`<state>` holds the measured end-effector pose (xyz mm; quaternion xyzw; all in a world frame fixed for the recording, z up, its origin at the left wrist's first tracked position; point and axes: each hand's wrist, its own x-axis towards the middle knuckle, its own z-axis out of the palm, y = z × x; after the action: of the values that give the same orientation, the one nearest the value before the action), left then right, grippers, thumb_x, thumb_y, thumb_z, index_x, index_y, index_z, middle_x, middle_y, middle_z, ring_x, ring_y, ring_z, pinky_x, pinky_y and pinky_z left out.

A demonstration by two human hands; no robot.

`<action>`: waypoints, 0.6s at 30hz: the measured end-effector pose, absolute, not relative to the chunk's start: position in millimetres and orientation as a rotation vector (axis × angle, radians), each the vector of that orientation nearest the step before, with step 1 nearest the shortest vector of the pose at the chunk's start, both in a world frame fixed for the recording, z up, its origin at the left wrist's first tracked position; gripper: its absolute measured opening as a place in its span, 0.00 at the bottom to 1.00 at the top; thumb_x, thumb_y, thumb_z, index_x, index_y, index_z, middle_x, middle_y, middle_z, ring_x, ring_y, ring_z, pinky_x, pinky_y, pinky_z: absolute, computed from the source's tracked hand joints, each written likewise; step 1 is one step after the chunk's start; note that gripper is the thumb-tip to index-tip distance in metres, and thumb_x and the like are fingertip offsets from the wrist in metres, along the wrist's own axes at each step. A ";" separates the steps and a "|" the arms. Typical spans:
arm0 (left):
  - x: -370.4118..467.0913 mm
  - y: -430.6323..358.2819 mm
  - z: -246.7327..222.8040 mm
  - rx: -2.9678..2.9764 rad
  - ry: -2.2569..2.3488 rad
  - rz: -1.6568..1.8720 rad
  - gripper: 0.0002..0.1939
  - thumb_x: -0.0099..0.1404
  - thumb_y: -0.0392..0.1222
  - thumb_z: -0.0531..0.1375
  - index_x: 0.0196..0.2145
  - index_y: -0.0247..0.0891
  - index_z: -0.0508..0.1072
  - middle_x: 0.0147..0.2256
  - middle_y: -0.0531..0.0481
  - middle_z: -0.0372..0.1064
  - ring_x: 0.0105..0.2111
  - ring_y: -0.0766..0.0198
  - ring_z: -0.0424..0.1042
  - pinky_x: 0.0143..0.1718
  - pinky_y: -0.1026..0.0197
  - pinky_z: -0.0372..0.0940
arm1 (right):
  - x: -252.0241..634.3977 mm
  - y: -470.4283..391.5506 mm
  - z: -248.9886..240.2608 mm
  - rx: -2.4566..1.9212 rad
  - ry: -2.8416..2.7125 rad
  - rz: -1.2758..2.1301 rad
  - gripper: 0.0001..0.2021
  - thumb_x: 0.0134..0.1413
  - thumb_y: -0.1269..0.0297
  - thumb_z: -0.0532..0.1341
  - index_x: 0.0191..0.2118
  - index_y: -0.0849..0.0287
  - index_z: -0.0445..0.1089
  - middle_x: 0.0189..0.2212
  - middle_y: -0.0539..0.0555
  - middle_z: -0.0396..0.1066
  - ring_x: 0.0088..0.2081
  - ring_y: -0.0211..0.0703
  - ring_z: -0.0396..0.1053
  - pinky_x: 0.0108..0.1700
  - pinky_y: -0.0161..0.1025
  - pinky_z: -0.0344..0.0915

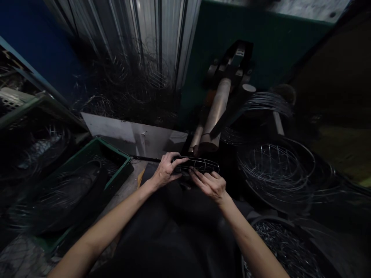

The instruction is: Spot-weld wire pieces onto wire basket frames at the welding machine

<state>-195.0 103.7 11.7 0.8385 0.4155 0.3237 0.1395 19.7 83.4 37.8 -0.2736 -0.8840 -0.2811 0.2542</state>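
Observation:
A round wire grille [204, 164] is held low in front of me, just below the ends of two metal cylinders. My left hand [165, 170] grips its left side, thumb and fingers around the rim. My right hand [210, 184] is closed at the near edge, its fingertips pressed against the wires. The larger cylinder [218, 110] slopes down from a machine with a dark green panel [266, 54]. Its lower end is close above the grille. Dark shade hides part of the grille and the fingertips under it.
Several wire grilles [269, 166] lie stacked at the right, below a wire coil [266, 102]. A tub of small metal pieces [285, 247] stands at lower right. At left is a green crate [126, 156]; tangled wire rings [145, 77] lie behind a pale board [113, 129].

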 end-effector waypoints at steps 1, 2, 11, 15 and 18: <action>-194.7 104.1 10.9 2.421 1.199 0.924 0.28 0.57 0.38 0.62 0.55 0.44 0.62 0.49 0.43 0.58 0.48 0.53 0.60 0.49 0.49 0.59 | 19.8 82.7 38.3 -0.751 -2.401 -0.773 0.11 0.57 0.73 0.57 0.41 0.57 0.74 0.45 0.51 0.72 0.24 0.29 0.62 0.27 0.35 0.54; -194.5 104.6 10.0 2.422 1.193 0.914 0.29 0.57 0.38 0.62 0.55 0.44 0.62 0.49 0.43 0.58 0.48 0.53 0.60 0.49 0.49 0.59 | 20.1 82.1 38.7 -0.758 -2.402 -0.777 0.11 0.57 0.74 0.56 0.41 0.57 0.74 0.46 0.51 0.72 0.24 0.29 0.62 0.27 0.35 0.54; -196.4 107.5 11.1 2.409 1.143 0.902 0.29 0.56 0.38 0.63 0.55 0.42 0.61 0.49 0.43 0.56 0.49 0.53 0.60 0.50 0.50 0.60 | 23.6 82.4 39.0 -0.746 -2.401 -0.758 0.11 0.57 0.75 0.56 0.40 0.59 0.74 0.44 0.50 0.73 0.23 0.29 0.61 0.26 0.36 0.53; -196.7 108.5 15.7 2.396 1.131 0.893 0.29 0.57 0.38 0.63 0.55 0.42 0.61 0.50 0.43 0.56 0.49 0.54 0.60 0.50 0.50 0.60 | 24.9 85.8 39.0 -0.735 -2.403 -0.752 0.10 0.57 0.74 0.57 0.41 0.60 0.73 0.44 0.51 0.73 0.23 0.29 0.61 0.26 0.36 0.53; -196.3 110.5 17.0 2.379 1.137 0.889 0.29 0.57 0.38 0.63 0.55 0.43 0.61 0.50 0.43 0.56 0.50 0.54 0.60 0.51 0.50 0.60 | 25.6 88.5 38.7 -0.731 -2.405 -0.750 0.10 0.56 0.74 0.57 0.42 0.60 0.73 0.44 0.51 0.73 0.23 0.29 0.61 0.26 0.36 0.53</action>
<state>-196.3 110.5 17.0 0.8412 0.4020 0.3145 0.1786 25.6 88.5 38.7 -0.2692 -0.8863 -0.2762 0.2564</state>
